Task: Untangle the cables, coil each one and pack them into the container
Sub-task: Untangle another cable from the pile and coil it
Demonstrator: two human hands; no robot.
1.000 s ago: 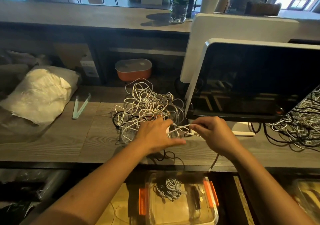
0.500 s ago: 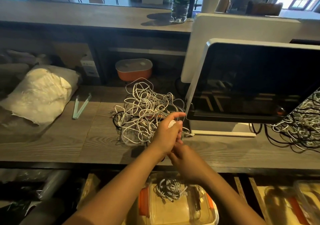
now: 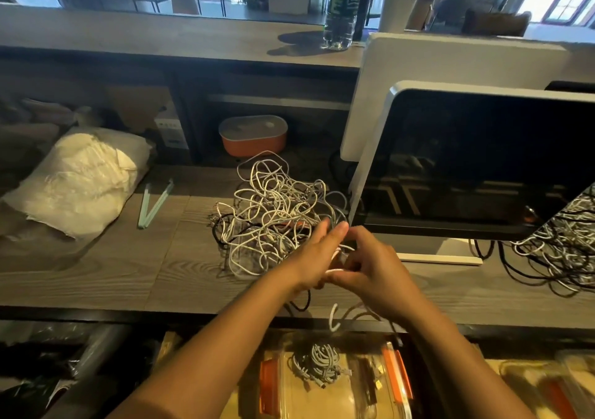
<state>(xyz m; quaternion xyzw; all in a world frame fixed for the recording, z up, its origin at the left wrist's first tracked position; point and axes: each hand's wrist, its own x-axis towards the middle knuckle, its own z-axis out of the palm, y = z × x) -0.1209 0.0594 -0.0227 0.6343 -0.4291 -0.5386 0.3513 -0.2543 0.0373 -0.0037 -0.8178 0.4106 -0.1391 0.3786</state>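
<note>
A tangled pile of white and black cables [image 3: 273, 206] lies on the wooden desk [image 3: 106, 277]. In front of its right side, my left hand [image 3: 314, 252] holds a small coil of white cable [image 3: 336, 257], fingers stretched forward. My right hand [image 3: 370, 269] is pressed against it, fingers curled round the same white cable. A loose end of that cable [image 3: 335, 317] hangs over the desk's front edge. Below the desk stands a clear container [image 3: 394, 402] with orange clips, holding a coiled grey-white cable [image 3: 318, 364].
A monitor [image 3: 483, 164] stands at the right, with a second cable tangle [image 3: 566, 248] beside it. An orange box with a grey lid [image 3: 252, 135] sits behind the pile. A white bag [image 3: 77, 177] and pale green tongs [image 3: 154, 204] lie to the left. A bottle [image 3: 341, 9] is on the upper ledge.
My right hand swung down below the left and has come back up against it, winding white cable round the left hand. The pile has stayed put.
</note>
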